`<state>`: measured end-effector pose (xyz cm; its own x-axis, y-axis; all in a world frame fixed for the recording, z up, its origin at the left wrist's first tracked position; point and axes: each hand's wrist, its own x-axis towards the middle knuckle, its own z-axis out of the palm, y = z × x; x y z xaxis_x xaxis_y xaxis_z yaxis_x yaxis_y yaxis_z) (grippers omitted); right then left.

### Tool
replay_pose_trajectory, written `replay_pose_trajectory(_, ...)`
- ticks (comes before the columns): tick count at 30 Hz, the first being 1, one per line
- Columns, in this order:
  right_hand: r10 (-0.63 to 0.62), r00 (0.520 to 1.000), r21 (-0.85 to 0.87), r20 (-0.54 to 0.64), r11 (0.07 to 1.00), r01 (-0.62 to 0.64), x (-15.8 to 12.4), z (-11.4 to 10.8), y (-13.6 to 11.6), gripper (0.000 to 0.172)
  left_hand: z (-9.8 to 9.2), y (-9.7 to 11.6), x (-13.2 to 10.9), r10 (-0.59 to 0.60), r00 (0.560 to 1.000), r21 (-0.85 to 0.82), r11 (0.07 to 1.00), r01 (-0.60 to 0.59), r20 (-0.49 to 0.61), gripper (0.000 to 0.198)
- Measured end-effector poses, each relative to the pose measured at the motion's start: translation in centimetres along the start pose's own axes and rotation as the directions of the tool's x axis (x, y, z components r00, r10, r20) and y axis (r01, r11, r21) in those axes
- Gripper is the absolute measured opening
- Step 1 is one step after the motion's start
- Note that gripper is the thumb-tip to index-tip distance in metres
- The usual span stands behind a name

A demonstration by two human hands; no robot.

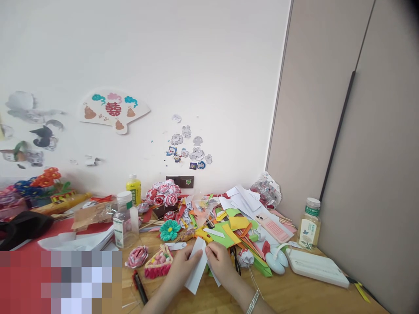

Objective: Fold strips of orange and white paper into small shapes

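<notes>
A folded piece of white paper [197, 272] is held upright between my two hands, low in the middle of the view. My left hand [183, 267] is closed on its left side, the thumb pressed flat against it. The fingers of my right hand [221, 261] pinch its upper right edge, and a white flap shows below that hand. Left of my left hand sit a heart-shaped box [159, 262] with a pink rim and a red-and-white paper rose [136, 257]. A black marker [140, 287] lies in front of them. Just beyond my hands is a yellow glue gun [203, 234].
Coloured paper scraps [234, 226] heap up behind my hands. Bottles [309, 224] stand at right and left. A pink phone-shaped item [275, 229], a pale blue rounded device [276, 261] and a white power bank [317, 267] lie to the right. The wall [209, 65] bounds the back.
</notes>
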<state>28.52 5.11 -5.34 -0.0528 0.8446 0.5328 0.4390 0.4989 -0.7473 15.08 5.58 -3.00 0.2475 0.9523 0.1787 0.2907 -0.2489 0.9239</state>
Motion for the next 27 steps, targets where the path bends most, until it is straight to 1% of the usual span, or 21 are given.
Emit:
replay_pose_trajectory(3, -0.009, 1.0, -0.047, 0.002, 0.999, 0.009, 0.2, -0.2, 0.3, 0.028, 0.2, -0.3, 0.2, -0.085, 0.996, -0.111, 0.99, 0.085, 0.002, 0.035)
replay_pose_trajectory(5, -0.009, 0.999, -0.047, 0.034, 0.999, 0.011, 0.3, -0.6, 0.3, 0.028, 0.4, -0.5, 0.3, -0.183, 0.983, -0.26, 0.949, 0.178, 0.005, 0.04)
replay_pose_trajectory(7, -0.017, 0.995, -0.036, 0.094, 0.999, 0.02, 0.4, -1.0, 0.2, 0.027, 0.4, -0.5, 0.4, -0.266, 0.961, -0.415, 0.868, 0.273, 0.076, 0.042)
replay_pose_trajectory(8, -0.024, 0.991, -0.027, 0.13, 0.999, 0.028, 0.4, -1.2, 0.1, 0.027, 0.4, -0.6, 0.4, -0.287, 0.95, -0.471, 0.826, 0.311, 0.123, 0.041)
replay_pose_trajectory(10, -0.039, 0.981, -0.012, 0.192, 0.999, 0.042, 0.4, -1.4, -0.1, 0.027, 0.3, -0.6, 0.4, -0.303, 0.931, -0.529, 0.767, 0.364, 0.202, 0.039)
replay_pose_trajectory(13, -0.04, 0.974, -0.008, 0.223, 0.999, 0.042, 0.3, -1.6, -0.3, 0.027, 0.1, -0.5, 0.4, -0.317, 0.92, -0.536, 0.748, 0.392, 0.231, 0.037)
replay_pose_trajectory(16, -0.026, 0.978, -0.011, 0.209, 1.0, 0.029, 0.3, -1.6, -0.3, 0.027, -0.1, -0.5, 0.3, -0.294, 0.923, -0.487, 0.786, 0.381, 0.248, 0.035)
replay_pose_trajectory(20, -0.02, 0.989, -0.012, 0.144, 1.0, 0.022, 0.4, -1.6, -0.3, 0.025, -0.2, -0.6, 0.3, -0.233, 0.936, -0.463, 0.821, 0.335, 0.264, 0.035)
replay_pose_trajectory(23, -0.009, 0.996, 0.001, 0.086, 1.0, 0.008, 0.5, -1.5, -0.1, 0.024, -0.2, -0.6, 0.5, -0.2, 0.937, -0.442, 0.84, 0.314, 0.286, 0.035)
replay_pose_trajectory(27, 0.014, 0.998, 0.027, 0.064, 1.0, -0.015, 0.6, -1.4, -0.1, 0.024, -0.3, -0.7, 0.5, -0.166, 0.942, -0.418, 0.864, 0.281, 0.29, 0.035)
